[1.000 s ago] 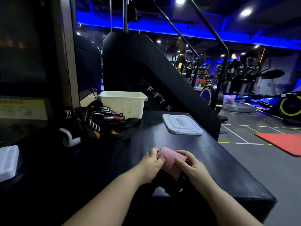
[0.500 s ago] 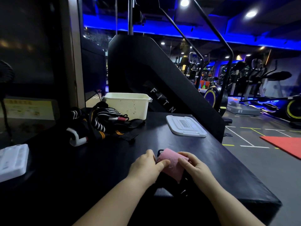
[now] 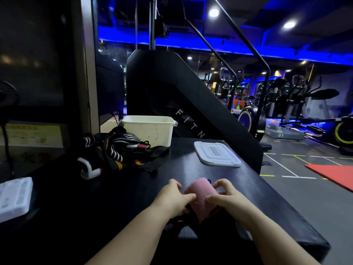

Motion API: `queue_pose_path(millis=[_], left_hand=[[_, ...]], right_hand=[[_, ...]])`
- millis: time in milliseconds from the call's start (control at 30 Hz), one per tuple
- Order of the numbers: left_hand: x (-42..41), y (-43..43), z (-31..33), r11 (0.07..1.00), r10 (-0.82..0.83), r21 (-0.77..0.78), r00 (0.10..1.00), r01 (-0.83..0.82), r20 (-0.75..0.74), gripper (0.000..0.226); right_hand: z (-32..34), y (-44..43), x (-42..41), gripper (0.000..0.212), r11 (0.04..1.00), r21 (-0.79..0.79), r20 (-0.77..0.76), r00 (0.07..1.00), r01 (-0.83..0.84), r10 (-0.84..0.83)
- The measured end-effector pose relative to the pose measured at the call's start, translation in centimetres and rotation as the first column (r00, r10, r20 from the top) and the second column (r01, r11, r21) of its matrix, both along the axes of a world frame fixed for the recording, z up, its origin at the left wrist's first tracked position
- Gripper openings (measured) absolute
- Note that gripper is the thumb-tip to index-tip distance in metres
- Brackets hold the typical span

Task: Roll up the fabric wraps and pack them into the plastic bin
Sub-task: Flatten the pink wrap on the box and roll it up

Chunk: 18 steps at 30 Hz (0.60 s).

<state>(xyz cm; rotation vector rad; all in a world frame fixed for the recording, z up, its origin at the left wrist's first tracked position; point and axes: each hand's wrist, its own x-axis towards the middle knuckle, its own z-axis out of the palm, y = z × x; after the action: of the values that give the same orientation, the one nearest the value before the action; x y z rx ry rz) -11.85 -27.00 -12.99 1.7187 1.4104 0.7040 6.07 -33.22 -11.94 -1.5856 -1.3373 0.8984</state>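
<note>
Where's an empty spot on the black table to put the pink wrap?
Bare table lies between the lid and the pile of wraps, and between the white tray and the left hand. It is crowded by the bin, where the pile sits.

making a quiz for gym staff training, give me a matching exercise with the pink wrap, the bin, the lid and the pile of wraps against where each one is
Things
1. pink wrap
2. plastic bin
3. lid
4. pile of wraps

Places
A. lying flat on the table, right of the bin
B. held between the left hand and the right hand
C. heaped just left of and in front of the bin
D. standing open at the table's far edge

Pairs: 1-B, 2-D, 3-A, 4-C
</note>
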Motion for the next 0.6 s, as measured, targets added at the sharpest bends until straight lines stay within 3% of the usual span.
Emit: queue_pose_path(millis=[133, 267, 467, 600], left_hand=[[0.8, 0.6, 1.3, 0.996, 0.013, 0.086, 1.0, -0.013, 0.004, 0.061], [1.7, 0.9, 1.7, 0.995, -0.091, 0.051, 0.972, 0.082, 0.217, 0.106], [0.6, 3.0, 0.5, 0.986, -0.148, 0.114, 0.963, 0.125, 0.224, 0.113], [0.1, 5.3, 0.5, 0.966, -0.246, 0.132, 0.947, 0.222, 0.205, 0.111]], right_hand=[[-0.6, 0.3, -0.4, 0.071, 0.988, 0.123, 0.012, 0.995, 0.093, -0.095], [-0.8, 1.0, -1.6, 0.066, 0.959, 0.223, 0.174, 0.961, 0.176, -0.216], [-2.1, 3.5, -2.4, 0.033, 0.929, 0.336, 0.228, 0.944, 0.152, -0.237], [-2.1, 4.7, -2.7, 0.03, 0.929, 0.338, 0.232, 0.943, 0.15, -0.237]])
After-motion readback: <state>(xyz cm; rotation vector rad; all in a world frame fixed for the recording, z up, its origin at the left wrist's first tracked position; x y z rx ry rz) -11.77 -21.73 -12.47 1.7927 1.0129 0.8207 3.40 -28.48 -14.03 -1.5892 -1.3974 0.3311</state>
